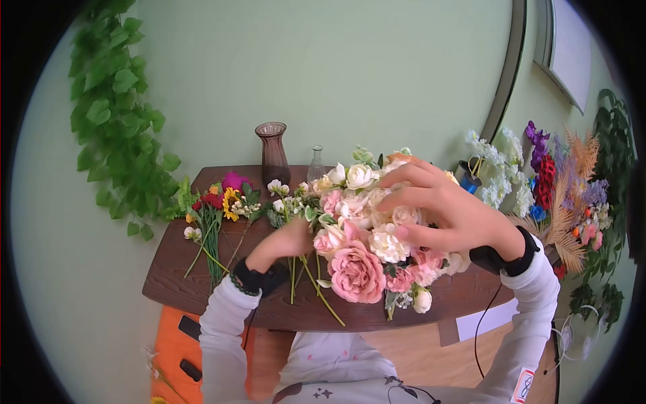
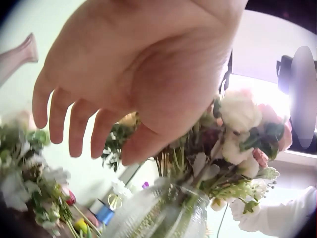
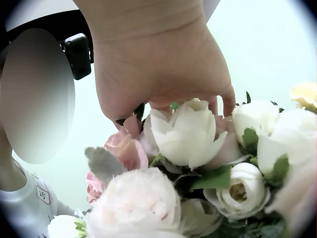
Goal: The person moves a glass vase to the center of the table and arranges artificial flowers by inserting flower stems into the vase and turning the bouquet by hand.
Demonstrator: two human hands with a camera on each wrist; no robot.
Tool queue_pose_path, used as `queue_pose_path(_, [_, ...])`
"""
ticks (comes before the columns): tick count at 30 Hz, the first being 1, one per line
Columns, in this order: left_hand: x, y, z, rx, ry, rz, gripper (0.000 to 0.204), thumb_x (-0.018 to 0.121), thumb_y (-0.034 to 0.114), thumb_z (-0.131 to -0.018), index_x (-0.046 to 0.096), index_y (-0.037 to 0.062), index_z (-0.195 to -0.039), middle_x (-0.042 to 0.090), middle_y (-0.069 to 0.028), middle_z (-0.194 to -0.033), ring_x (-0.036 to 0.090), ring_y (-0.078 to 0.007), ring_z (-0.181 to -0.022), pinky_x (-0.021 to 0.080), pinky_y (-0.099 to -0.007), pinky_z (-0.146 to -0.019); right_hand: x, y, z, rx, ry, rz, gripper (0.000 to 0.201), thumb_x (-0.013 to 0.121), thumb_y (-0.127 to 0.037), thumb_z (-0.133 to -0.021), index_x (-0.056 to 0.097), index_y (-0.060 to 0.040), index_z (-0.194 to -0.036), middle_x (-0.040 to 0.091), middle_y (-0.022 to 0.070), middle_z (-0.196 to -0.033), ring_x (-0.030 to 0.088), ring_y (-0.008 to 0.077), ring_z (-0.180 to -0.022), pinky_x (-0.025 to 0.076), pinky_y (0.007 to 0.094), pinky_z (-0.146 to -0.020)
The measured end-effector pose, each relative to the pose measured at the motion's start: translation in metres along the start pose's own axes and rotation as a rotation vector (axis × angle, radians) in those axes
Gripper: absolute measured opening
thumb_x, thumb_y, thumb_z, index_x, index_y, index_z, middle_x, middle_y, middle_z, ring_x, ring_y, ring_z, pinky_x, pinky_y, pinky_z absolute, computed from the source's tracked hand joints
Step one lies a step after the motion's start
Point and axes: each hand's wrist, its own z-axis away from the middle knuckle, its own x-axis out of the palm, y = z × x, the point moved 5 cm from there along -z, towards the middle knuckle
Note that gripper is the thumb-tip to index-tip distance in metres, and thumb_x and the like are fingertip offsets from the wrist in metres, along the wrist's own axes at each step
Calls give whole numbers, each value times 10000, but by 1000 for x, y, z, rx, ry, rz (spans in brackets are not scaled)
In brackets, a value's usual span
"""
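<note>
A full bouquet of pink and white artificial flowers point(image 1: 360, 269) fills the middle of the table, its stems down in a clear glass vase point(image 2: 163, 213). My right hand point(image 1: 441, 205) reaches over the bouquet from the right, fingers spread across its top. In the right wrist view, that hand's fingertips go down behind a white flower point(image 3: 188, 131), partly hidden by petals. My left hand point(image 2: 133, 69) is beside the vase, palm toward the bouquet and fingers loosely extended, with nothing in them. Seen from the head, the left hand's fingers are partly hidden behind the blooms.
Loose flowers with green stems point(image 1: 214, 232) lie on the left of the dark wooden table point(image 1: 168, 273). A purple glass vase point(image 1: 273, 151) and a small clear bottle point(image 1: 316, 163) stand at the back. More colourful flowers point(image 1: 545, 175) crowd the right side, near a blue spool point(image 1: 470, 180).
</note>
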Motion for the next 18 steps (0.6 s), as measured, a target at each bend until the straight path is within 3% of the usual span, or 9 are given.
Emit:
queue_pose_path(1, [-17,0,-4,-65,148,2,403,559,-49,-721,466,5,-1109,533,-151,-1049,507,-256,-1014,392,-297,-878,-1,0,0,36,-10,-1,264,576,-253,-754,607,-44,-912,515,153,-1004,450,296,-925,351,382,-849])
queue_pose_path(2, [-34,24,-2,66,315,-85,342,530,-27,-752,488,20,-1089,540,-140,-1043,501,-244,-1012,381,-318,-886,-1,-1,0,-5,8,19,266,586,-254,-744,600,-46,-910,511,140,-984,448,287,-892,356,372,-834])
queue_pose_path(3, [-42,43,-4,66,321,-82,342,530,-27,-752,488,20,-1089,540,-140,-1043,501,-244,-1012,381,-318,-886,0,0,0,-8,3,20,266,586,-254,-744,600,-46,-910,511,140,-984,448,287,-892,356,372,-834])
queue_pose_path(5, [-63,82,-8,132,536,-66,280,500,18,-791,513,38,-1070,551,-111,-1046,489,-244,-1041,366,-351,-897,3,0,0,-22,-17,14,297,597,-260,-734,595,-46,-940,491,144,-1009,448,293,-913,349,376,-846])
queue_pose_path(6, [-65,93,-11,132,539,-63,280,500,18,-791,513,38,-1070,551,-111,-1046,489,-244,-1041,366,-351,-897,5,0,0,-23,-22,15,297,597,-260,-734,595,-46,-940,491,144,-1009,448,293,-913,349,376,-846])
queue_pose_path(8, [-58,125,-15,454,409,-191,243,476,66,-822,531,51,-1058,557,-82,-1059,470,-249,-1080,348,-370,-912,7,-1,1,0,8,-35,322,603,-258,-727,590,-43,-967,460,151,-1042,440,301,-936,338,377,-861])
queue_pose_path(9, [-57,131,-18,453,415,-186,243,476,66,-822,531,51,-1058,557,-82,-1059,470,-249,-1080,348,-370,-912,7,-2,1,1,0,-34,322,603,-258,-727,590,-43,-967,460,151,-1042,440,301,-936,338,377,-861])
queue_pose_path(12, [-44,140,-25,430,127,-269,273,509,88,-792,560,59,-1058,560,-86,-1084,447,-236,-1122,325,-348,-941,8,-2,1,20,-37,-45,353,603,-255,-726,575,-42,-1006,436,157,-1060,425,304,-965,327,377,-873])
queue_pose_path(18, [-48,130,-22,272,64,-307,210,540,172,-801,562,33,-957,580,-82,-967,518,-227,-946,381,-343,-850,6,3,7,94,-33,-111,382,602,-253,-721,554,-30,-1027,426,144,-1042,407,295,-987,322,370,-876])
